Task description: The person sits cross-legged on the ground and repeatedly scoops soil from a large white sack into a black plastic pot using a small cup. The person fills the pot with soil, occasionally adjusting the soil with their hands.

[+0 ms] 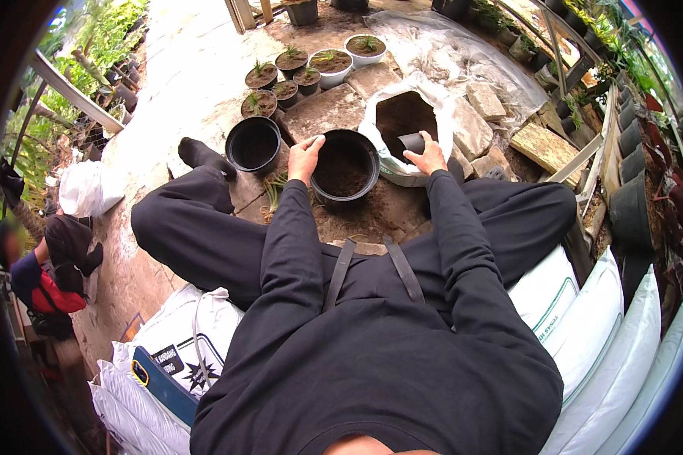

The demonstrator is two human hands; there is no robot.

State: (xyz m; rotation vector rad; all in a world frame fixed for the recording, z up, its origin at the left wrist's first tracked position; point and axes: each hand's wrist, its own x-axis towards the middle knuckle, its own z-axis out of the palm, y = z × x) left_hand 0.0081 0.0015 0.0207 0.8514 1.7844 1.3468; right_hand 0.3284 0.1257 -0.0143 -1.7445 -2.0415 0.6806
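Observation:
My left hand grips the left rim of a black plastic pot that has some dark soil in its bottom. My right hand holds a small dark scoop or cup inside the mouth of an open white sack of dark soil. Left of my left hand stands another black plastic pot; its inside looks dark. Uprooted grassy plants lie on the paving beside my left wrist. Spilled soil covers the ground in front of the held pot.
Several potted seedlings stand beyond the pots, near paving slabs and a clear plastic sheet. Full white sacks flank me. A blue phone rests on the left sacks. A person sits at the far left by a white bag.

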